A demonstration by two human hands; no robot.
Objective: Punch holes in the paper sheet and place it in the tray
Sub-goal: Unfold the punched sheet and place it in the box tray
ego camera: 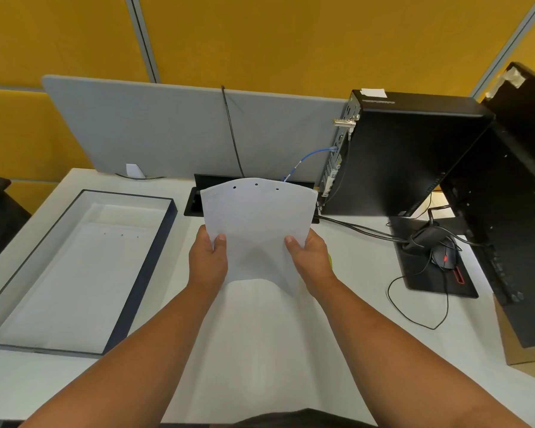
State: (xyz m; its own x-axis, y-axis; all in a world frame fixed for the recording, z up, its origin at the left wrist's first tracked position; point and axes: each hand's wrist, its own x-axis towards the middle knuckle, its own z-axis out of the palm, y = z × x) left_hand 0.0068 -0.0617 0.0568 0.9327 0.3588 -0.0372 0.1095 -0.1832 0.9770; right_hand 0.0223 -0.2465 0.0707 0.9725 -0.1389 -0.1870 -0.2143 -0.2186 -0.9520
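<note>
Punching appears complete: the paper sheet [257, 223] is showing three holes along its far edge. Placement is outstanding; the tray [142, 273] is sitting to the left on the bench [352, 304], already holding punched sheets. The left hand [207, 261] and right hand [311, 261] are pinching the sheet's side edges, holding it above the bench.

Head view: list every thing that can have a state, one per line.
White paper sheet: held up off the desk, curved, three punched holes along its far edge.
Left hand: grips the sheet's left edge.
Right hand: grips the sheet's right edge.
Dark-rimmed shallow tray: open, holds punched paper.
Black computer mouse: idle, red light showing.
Black desktop computer tower: upright, cabled.
</note>
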